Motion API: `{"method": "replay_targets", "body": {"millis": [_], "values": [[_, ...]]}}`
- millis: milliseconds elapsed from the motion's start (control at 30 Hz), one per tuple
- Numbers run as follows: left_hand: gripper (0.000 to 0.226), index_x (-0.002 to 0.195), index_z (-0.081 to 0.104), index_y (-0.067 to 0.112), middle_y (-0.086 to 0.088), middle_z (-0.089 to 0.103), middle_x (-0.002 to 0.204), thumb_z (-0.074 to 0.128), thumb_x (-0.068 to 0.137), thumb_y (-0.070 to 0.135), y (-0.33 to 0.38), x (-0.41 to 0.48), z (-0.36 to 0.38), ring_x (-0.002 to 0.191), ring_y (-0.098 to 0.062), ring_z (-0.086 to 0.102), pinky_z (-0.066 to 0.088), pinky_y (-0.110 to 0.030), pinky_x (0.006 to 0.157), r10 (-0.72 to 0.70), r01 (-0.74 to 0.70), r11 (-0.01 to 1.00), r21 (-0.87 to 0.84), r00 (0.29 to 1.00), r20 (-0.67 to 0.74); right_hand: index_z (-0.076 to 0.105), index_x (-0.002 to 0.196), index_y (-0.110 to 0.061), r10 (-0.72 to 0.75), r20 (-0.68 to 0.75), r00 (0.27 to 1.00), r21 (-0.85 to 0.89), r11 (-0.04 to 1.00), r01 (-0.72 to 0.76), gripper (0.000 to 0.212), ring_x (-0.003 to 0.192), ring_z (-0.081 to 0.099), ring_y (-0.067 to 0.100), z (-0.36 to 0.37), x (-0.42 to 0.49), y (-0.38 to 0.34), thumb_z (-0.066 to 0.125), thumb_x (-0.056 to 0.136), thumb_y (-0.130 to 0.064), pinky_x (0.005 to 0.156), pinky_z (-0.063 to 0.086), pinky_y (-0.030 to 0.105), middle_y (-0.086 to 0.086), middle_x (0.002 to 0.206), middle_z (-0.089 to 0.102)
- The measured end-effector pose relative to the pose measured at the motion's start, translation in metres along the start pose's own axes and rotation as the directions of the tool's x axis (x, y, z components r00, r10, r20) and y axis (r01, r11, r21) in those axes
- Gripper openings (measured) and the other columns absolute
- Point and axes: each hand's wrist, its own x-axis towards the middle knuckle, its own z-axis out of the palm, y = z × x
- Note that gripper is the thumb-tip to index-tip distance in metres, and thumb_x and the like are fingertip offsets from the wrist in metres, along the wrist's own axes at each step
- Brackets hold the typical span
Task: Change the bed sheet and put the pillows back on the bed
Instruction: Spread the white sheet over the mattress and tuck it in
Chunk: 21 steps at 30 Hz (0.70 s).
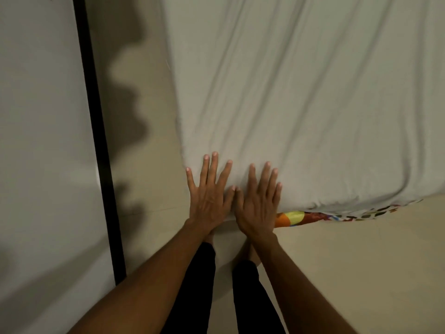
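Sheet (301, 104) corner (wrinkled, white) pressed flat by left hand (208, 196) and right hand (258, 201), fingers straight

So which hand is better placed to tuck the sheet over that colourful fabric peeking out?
Probably the right hand: it lies flat on the white sheet beside the colourful fabric at the near edge. The left hand rests on the corner, with the right hand between it and the fabric.

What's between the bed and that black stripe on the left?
Just bare beige floor, with a dark shadow across it, between the black stripe and the bed's white sheet. The head view shows it.
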Motion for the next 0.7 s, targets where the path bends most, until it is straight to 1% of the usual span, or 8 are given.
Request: {"method": "replay_targets", "body": {"millis": [100,233,300,367,433,500,533,700], "values": [[0.066,0.166,0.006,0.032,-0.007,-0.005,0.174,0.023,0.107,0.056,-0.007,0.002,0.007,0.161,-0.028,-0.005,0.009,-0.069,0.120,0.003,-0.006,0.995,0.095,0.999,0.041,0.007,0.169,-0.018,-0.058,0.020,0.998,-0.115,0.992,0.060,0.075,0.162,-0.008,0.036,0.009,0.004,0.003,0.039,0.108,-0.049,0.127,0.011,0.060,0.015,0.175,-0.008],[0.067,0.166,-0.002,0.032,-0.006,-0.013,0.173,0.016,0.106,0.057,-0.007,0.003,0.010,0.160,-0.029,-0.011,0.003,-0.070,0.120,0.006,-0.018,0.993,0.115,0.994,0.111,0.002,0.169,-0.018,-0.070,0.050,0.996,-0.132,0.988,0.076,0.076,0.161,-0.012,0.037,0.008,0.002,0.003,0.033,0.109,-0.052,0.129,0.005,0.060,0.015,0.174,-0.013],[0.068,0.165,-0.007,0.034,-0.004,-0.020,0.172,0.016,0.106,0.058,-0.010,0.006,0.005,0.159,-0.028,-0.017,-0.003,-0.069,0.121,0.020,-0.037,0.996,0.081,0.979,0.202,-0.003,0.168,-0.019,-0.047,0.127,0.991,-0.173,0.983,0.069,0.077,0.160,-0.014,0.037,0.003,0.005,0.002,0.029,0.108,-0.054,0.129,0.002,0.059,0.015,0.174,-0.016],[0.072,0.164,-0.008,0.037,0.001,-0.028,0.170,0.029,0.105,0.056,-0.017,0.013,-0.010,0.157,-0.024,-0.023,-0.006,-0.066,0.122,0.021,-0.022,1.000,-0.003,0.936,0.350,0.001,0.169,-0.019,0.007,0.254,0.967,-0.174,0.984,0.038,0.079,0.161,-0.010,0.038,-0.009,0.015,-0.003,0.034,0.106,-0.054,0.129,0.005,0.057,0.016,0.174,-0.012],[0.072,0.163,0.014,0.035,0.000,-0.024,0.171,0.046,0.100,0.045,-0.015,0.018,-0.045,0.159,-0.026,-0.017,0.003,-0.063,0.124,0.019,0.015,0.998,-0.068,0.878,0.478,0.029,0.164,-0.019,0.008,0.338,0.941,-0.101,0.995,0.027,0.067,0.161,0.006,0.035,-0.044,0.026,-0.009,0.043,0.104,-0.046,0.126,0.018,0.052,0.015,0.174,0.013],[0.052,0.147,0.046,0.026,-0.004,-0.015,0.173,0.052,0.097,0.036,-0.006,0.019,-0.091,0.159,-0.029,-0.009,0.013,-0.061,0.124,-0.005,0.050,0.996,-0.076,0.863,0.504,0.055,0.147,-0.020,-0.048,0.311,0.949,-0.062,0.996,0.071,0.048,0.159,0.020,0.030,-0.093,0.035,-0.018,0.047,0.103,-0.038,0.120,0.029,0.049,0.010,0.165,0.038],[0.047,0.142,0.051,0.025,-0.005,-0.013,0.173,0.053,0.096,0.035,0.000,0.020,-0.114,0.159,-0.029,-0.008,0.014,-0.061,0.124,-0.022,0.067,0.995,-0.074,0.873,0.488,0.061,0.142,-0.020,-0.074,0.273,0.959,-0.056,0.994,0.092,0.043,0.158,0.023,0.029,-0.117,0.040,-0.022,0.049,0.103,-0.036,0.118,0.031,0.048,0.008,0.161,0.044],[0.052,0.149,0.046,0.026,-0.004,0.001,0.173,0.054,0.099,0.040,0.035,0.027,-0.246,0.159,-0.026,-0.001,0.017,-0.057,0.124,-0.025,0.066,0.993,-0.102,0.932,0.362,0.047,0.153,-0.018,-0.153,0.181,0.972,-0.053,0.985,0.165,0.053,0.155,0.028,0.031,-0.250,0.051,-0.055,0.043,0.107,-0.043,0.119,0.030,0.049,0.008,0.160,0.045]]}}
